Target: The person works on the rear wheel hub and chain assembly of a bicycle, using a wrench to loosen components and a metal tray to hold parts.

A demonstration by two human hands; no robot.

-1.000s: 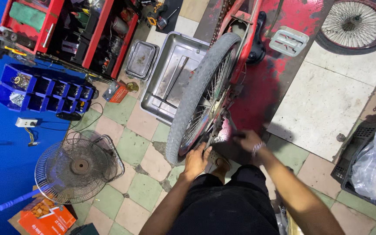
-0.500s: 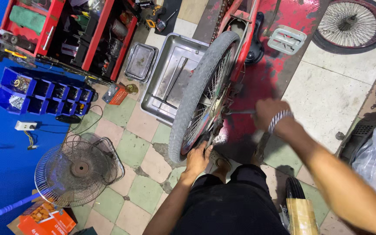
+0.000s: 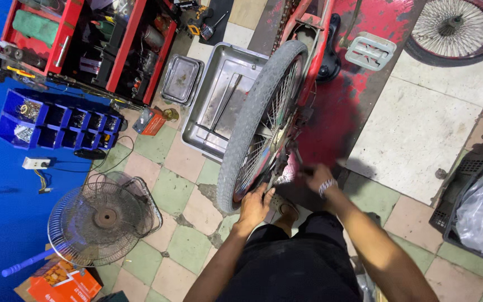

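We found the wheel [image 3: 261, 120] upright, running away from us: left hand [image 3: 254, 205] gripped its near rim, right hand [image 3: 318, 178] sat beside its hub, grip unclear.

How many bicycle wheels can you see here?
2. One grey-tyred wheel is mounted in the red bicycle frame, by the left hand. A loose wheel lies on the floor, top right. Others may be hidden.

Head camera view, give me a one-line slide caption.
Both hands, left and right, work at a red bicycle's rear wheel beside a metal tray.
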